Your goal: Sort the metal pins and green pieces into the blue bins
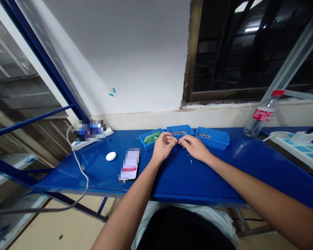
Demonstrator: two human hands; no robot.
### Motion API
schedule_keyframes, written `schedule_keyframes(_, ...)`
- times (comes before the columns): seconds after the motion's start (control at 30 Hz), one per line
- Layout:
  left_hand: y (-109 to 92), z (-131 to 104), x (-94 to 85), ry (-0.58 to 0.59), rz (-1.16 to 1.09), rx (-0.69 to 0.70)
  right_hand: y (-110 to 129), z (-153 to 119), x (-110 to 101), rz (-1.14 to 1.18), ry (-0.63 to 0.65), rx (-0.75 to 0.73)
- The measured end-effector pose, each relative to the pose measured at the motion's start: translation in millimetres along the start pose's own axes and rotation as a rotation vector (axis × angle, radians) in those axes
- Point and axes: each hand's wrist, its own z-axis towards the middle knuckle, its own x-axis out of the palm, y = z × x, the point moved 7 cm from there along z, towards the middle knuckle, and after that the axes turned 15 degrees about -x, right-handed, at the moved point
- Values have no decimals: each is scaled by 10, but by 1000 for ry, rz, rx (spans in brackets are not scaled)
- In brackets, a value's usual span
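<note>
My left hand (163,146) and my right hand (193,146) meet fingertip to fingertip over the blue table (172,180). Both are closed in a pinch; whatever is between the fingertips is too small to make out. Just behind them is a blue bin (188,129) of small metal parts. A second bin of metal parts (219,139) lies to the right, and a bin with green items (146,147) to the left. Thin metal pieces (191,161) lie on the table below my right hand.
A phone (130,165) and a white oval object (111,156) lie left of my hands. A power strip (79,144) with a cable is at the far left. At the right are a red-capped bottle (262,114) and another power strip (302,149).
</note>
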Motion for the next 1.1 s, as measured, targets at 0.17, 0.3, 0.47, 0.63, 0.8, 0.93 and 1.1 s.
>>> schedule_keyframes(0.17,-9,30,-27,22,-154,-42,-7,-17,87,-30,78,-39)
schedule_keyframes(0.3,1,14,39,98,-181,-88,-74,-27,76,-28,47,-16)
schedule_keyframes(0.47,0,2,70,116,-114,-92,-145,-27,2,1,-22,10)
schedule_keyframes(0.63,15,26,45,111,-92,-73,-163,-16,-31,50,-73,42)
schedule_keyframes(0.8,98,79,-62,6,-31,-84,-293,23,3,154,-86,134)
schedule_keyframes(0.93,173,97,-108,-50,28,-150,-420,78,-4,161,-73,193)
schedule_keyframes(1.1,192,85,-106,-54,103,-145,-367,120,-186,-32,-52,207)
